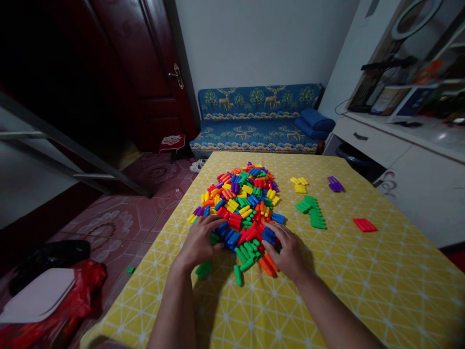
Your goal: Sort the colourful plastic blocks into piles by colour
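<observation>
A heap of plastic building pieces (241,203) in red, blue, green, yellow, orange and purple lies on the table, each piece shaped like joined tubes. My left hand (201,241) rests at the heap's near left side, fingers spread and thumb apart, next to blue pieces (229,236). Under its wrist side lies a green piece (203,269). At the near right side, my right hand (288,252) has thumb and fingers around a blue piece (269,235). Loose green pieces (247,254) and an orange piece (268,264) lie between the hands.
Right of the heap lie separate groups: yellow pieces (300,184), green pieces (313,212), purple pieces (335,184) and a red piece (365,225). A yellow patterned cloth (363,276) covers the table. One green piece (131,270) is on the floor. A blue sofa (254,131) stands beyond.
</observation>
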`<state>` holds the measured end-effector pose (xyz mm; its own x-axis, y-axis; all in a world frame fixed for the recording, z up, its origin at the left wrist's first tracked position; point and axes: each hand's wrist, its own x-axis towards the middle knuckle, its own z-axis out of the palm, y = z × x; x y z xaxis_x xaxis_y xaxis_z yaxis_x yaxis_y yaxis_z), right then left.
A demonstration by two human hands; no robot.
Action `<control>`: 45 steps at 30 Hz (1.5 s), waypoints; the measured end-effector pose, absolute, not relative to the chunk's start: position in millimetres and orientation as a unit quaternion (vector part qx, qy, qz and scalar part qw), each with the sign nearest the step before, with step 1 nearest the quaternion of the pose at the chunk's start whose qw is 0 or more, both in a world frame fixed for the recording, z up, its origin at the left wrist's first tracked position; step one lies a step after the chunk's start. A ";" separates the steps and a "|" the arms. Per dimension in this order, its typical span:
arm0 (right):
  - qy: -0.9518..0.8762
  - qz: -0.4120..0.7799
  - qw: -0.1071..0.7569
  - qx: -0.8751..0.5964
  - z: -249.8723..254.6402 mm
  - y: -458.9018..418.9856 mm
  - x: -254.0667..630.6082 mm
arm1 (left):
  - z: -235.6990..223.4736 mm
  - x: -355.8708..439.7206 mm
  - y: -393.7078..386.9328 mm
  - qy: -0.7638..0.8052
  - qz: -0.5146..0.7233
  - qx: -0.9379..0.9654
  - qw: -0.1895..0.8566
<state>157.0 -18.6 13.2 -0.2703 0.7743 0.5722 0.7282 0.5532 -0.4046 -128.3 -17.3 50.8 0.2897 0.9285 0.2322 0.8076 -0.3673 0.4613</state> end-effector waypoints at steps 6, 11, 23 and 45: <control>-0.796 0.047 0.376 -0.471 8.7 -17.6 158.0 | 49.3 -114.3 -18.0 0.561 0.202 0.796 0.102; -0.794 0.055 0.378 -0.473 8.9 -17.8 157.9 | 44.5 -108.7 -16.3 0.574 0.199 0.785 0.121; -0.794 0.052 0.387 -0.466 14.1 -18.9 155.1 | 45.3 -88.4 -10.7 0.531 0.476 0.644 0.277; -0.522 0.186 0.623 -0.552 -10.7 -2.8 170.7 | 19.6 -33.9 -20.1 0.458 0.560 0.538 0.432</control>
<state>170.7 -2.8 -10.7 0.3855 0.8078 0.4458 0.3449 0.3219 -0.8817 -33.9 -20.1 19.6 -0.0465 0.9774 0.2063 0.0100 -0.2061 0.9785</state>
